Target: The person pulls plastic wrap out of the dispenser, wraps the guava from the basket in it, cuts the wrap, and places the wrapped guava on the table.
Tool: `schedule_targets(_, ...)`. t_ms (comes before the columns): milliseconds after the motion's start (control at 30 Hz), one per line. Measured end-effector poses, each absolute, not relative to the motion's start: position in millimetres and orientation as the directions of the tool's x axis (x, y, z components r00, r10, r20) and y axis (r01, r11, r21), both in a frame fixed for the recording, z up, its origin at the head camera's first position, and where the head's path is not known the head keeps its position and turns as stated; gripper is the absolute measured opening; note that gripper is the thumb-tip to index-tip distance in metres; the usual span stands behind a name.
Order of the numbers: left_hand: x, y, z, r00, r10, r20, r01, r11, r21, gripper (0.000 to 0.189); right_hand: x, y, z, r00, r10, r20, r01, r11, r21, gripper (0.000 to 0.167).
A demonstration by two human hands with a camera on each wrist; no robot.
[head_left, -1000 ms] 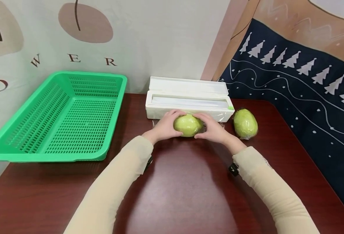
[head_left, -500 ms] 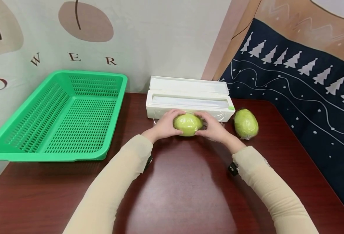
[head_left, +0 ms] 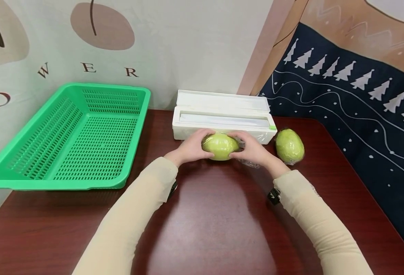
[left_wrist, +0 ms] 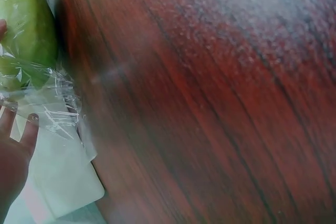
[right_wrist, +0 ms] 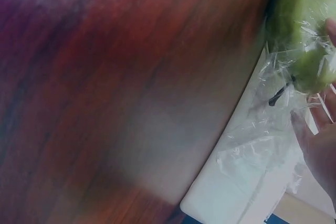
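Note:
A green pear (head_left: 220,146) lies between my two hands, with clear cling film (head_left: 249,164) around it. My left hand (head_left: 192,147) holds its left end, fingers over the top and thumb low on the near side. At the other end my right hand (head_left: 251,149) grips in the same way, with loose film bunched under the palm. A dark stem (right_wrist: 281,94) sticks out near the right fingers, and film spreads about it in the right wrist view. In the left wrist view, crinkled film (left_wrist: 58,106) trails past the fingertips.
Just behind the hands stands a white cling film box (head_left: 224,119), lid raised, roll inside. A second film-wrapped pear (head_left: 289,146) rests to the right. The green plastic basket (head_left: 129,152) takes up the left of the brown table (head_left: 208,229). Printed cloth hangs behind.
The hands and pear stay almost in place. Film that stretched in front of the box has drawn in, and a loose bunch now shows below my right hand.

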State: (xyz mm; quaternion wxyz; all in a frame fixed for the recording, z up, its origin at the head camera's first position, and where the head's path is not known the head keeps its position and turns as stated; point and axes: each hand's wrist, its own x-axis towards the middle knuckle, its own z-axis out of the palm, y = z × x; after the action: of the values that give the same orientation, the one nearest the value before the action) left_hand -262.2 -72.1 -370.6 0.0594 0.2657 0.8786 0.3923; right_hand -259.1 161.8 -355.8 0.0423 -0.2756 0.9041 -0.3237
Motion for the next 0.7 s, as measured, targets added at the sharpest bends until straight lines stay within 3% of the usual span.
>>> schedule_targets(200, -260.9, -71.5, -371.0, -0.864, 0.491, 0.115, 0.422, 0.579, 0.697, 0.067, -258.0, 166.0, -353.4, -0.861, -0.5, 0.096, -0.433, 0.619, -0.656, 0.06)
schedule_targets(333, -260.6, -73.3, -364.3, -0.904, 0.395, 0.165, 0.396, 0.627, 0.671, 0.053, -259.9, 175.5, -347.0, -0.902, -0.418, 0.111, -0.388, 0.67, -0.633, 0.049)
schedule_targets(533, -270.9, -91.3, -355.7, -0.912, 0.203, 0.356, 0.351, 0.837, 0.42, 0.036, -272.4, 206.0, -336.3, -0.935, -0.214, 0.284, -0.32, 0.852, -0.414, 0.035)
schedule_targets(600, -273.5, -99.3, -356.9, -0.913, 0.174, 0.368, 0.313, 0.878, 0.363, 0.034, -276.8, 218.1, -335.7, -0.948, -0.171, 0.268, -0.257, 0.909, -0.329, 0.034)
schedule_targets(700, -276.0, -107.7, -360.2, -0.926, 0.15, 0.347, 0.281, 0.888, 0.364, 0.028, -280.3, 230.5, -336.8, -0.967, -0.143, 0.21, -0.199, 0.941, -0.274, 0.032)
